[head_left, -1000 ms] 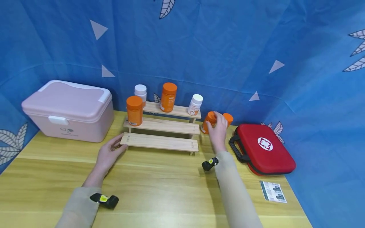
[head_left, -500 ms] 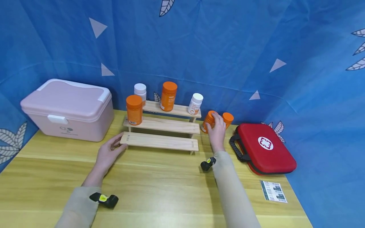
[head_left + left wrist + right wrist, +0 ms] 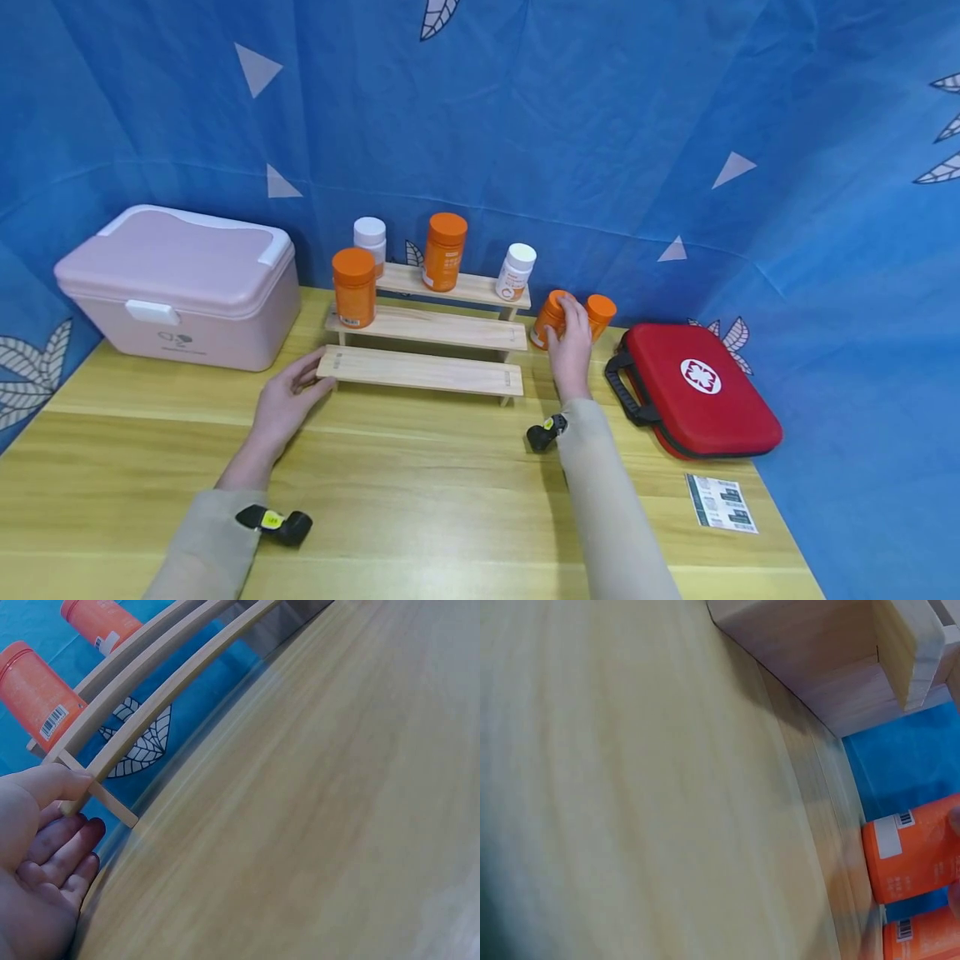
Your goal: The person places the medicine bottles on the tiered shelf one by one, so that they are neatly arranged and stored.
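Note:
At the left end of the three-tier wooden shelf (image 3: pixel 420 369), my left hand (image 3: pixel 285 406) pinches the lowest board; in the left wrist view the thumb of that hand (image 3: pixel 37 847) lies on the board's end (image 3: pixel 112 755). My right hand (image 3: pixel 572 350) grips an orange bottle (image 3: pixel 546 327) standing on the table right of the shelf. Another orange bottle (image 3: pixel 601 312) is just right of that hand. In the right wrist view only fingertips show at the edge, against the orange bottle (image 3: pixel 915 851). An orange bottle (image 3: pixel 355 292) stands on the middle tier's left end.
The top tier holds a white bottle (image 3: pixel 371 242), an orange bottle (image 3: pixel 444 252) and a white-capped bottle (image 3: pixel 515 272). A pink box (image 3: pixel 180 287) stands left. On the right lie a red case (image 3: pixel 697 392) and a printed card (image 3: pixel 722 502). A blue curtain (image 3: pixel 600 125) hangs behind.
My right hand has shifted slightly left against the orange bottle, whose cap now leans a little. More of the other orange bottle shows. My left hand keeps its place on the shelf.

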`<state>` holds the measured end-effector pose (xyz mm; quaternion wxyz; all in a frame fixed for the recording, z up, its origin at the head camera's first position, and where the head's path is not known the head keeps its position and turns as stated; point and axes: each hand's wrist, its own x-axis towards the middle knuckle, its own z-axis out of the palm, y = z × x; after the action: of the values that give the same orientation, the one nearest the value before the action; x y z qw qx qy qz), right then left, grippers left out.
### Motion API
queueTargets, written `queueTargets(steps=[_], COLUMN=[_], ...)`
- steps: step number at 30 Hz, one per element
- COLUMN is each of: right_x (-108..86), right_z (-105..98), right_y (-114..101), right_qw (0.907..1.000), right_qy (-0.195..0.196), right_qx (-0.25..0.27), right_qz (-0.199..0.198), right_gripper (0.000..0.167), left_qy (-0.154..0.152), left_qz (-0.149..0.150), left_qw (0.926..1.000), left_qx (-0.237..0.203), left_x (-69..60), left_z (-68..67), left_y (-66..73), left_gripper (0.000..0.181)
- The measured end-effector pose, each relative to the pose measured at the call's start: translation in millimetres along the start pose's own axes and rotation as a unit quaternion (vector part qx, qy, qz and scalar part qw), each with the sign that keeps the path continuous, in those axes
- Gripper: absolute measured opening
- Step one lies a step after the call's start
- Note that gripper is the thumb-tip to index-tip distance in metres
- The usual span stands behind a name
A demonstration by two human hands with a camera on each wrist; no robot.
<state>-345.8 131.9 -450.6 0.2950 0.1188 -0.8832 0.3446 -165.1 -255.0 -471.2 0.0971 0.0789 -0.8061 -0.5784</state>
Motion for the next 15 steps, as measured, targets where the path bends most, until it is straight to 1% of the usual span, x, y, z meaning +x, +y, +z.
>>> queueTargets(steps=[4, 9, 15], right_x=[-3.4, -11.4, -23.6], right_z=[-3.3, -10.7, -22.5], right_y=[-2.1, -5.5, -8.0], right_qw=[0.9998, 0.9979, 0.9927], right_qy=[-0.013, -0.030, -0.044], right_qx=[0.016, 0.056, 0.110], right_qz=[0.006, 0.013, 0.019], right_gripper=[0.050, 0.051, 0.051], left_qy=[0.000, 0.001, -0.002], left_qz=[0.003, 0.004, -0.001], left_qw=[1.0000, 1.0000, 1.0000], left_qx=[0.002, 0.003, -0.004], left_x=[0.3, -0.4, -1.6], left_z=[-0.4, -0.7, -0.1], left_y=[-0.5, 0.5, 2.1], left_gripper=[0.063, 0.062, 0.062])
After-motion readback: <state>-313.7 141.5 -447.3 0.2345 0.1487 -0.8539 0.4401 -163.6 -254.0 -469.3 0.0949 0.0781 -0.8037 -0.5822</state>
